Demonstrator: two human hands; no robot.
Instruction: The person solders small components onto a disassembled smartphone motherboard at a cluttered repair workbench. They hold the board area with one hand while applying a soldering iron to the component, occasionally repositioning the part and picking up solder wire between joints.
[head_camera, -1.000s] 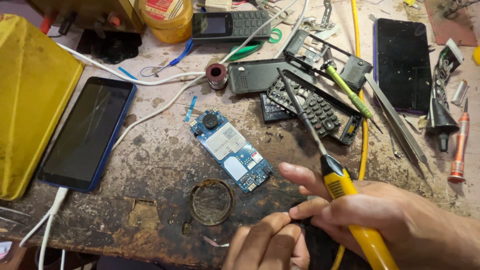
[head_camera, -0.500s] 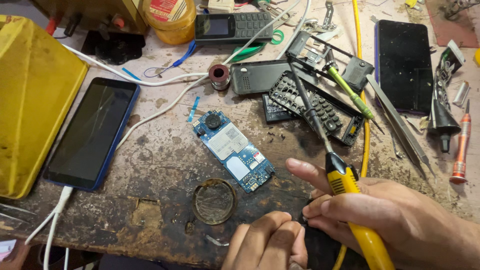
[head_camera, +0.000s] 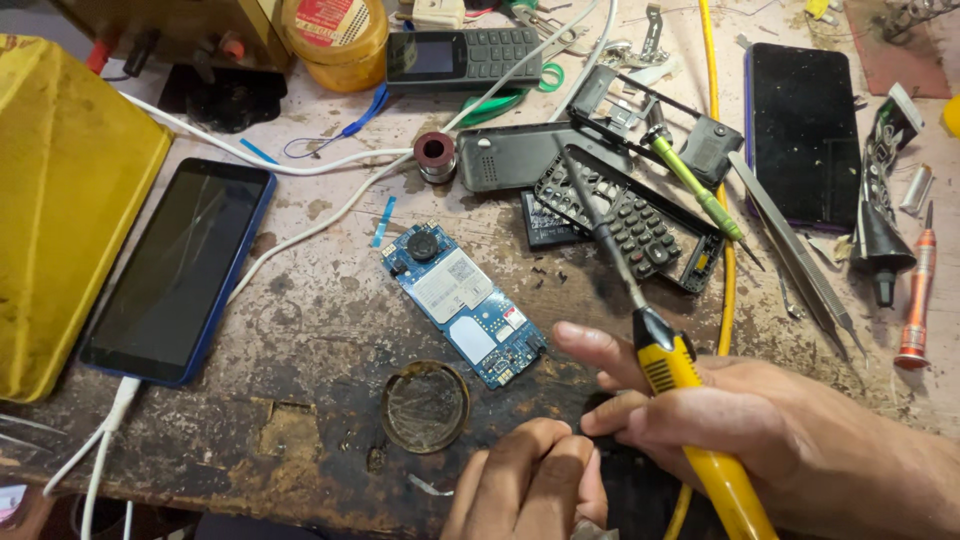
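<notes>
Right hand: my right hand (head_camera: 730, 420) is wrapped tight around the yellow handle of the soldering iron (head_camera: 668, 362), forefinger stretched toward the circuit board.
Soldering iron: held tilted, its dark metal tip slanting up and away over the keypad frame (head_camera: 640, 220); its yellow cord (head_camera: 712, 90) runs up the surface.
Left hand: my left hand (head_camera: 530, 490) is curled at the near edge, fingers folded in; what it has in its grip, if anything, I cannot tell.
Circuit board: blue board (head_camera: 465, 300) lying flat on the worn surface (head_camera: 300, 330), just beside my right forefinger, not touched.
Tin: round shallow tin (head_camera: 425, 405), near the board's lower end and my left hand.
Phone, left: blue smartphone (head_camera: 180, 270), screen dark, white cable plugged in at its near end, beside a yellow box (head_camera: 60, 200).
Phone, right: black smartphone (head_camera: 805, 135), face up, well apart from the board.
Keypad phone: small dark one (head_camera: 465, 58) at the far edge.
Tools: tweezers (head_camera: 800, 260), green screwdriver (head_camera: 695, 185), orange screwdriver (head_camera: 915, 300).
</notes>
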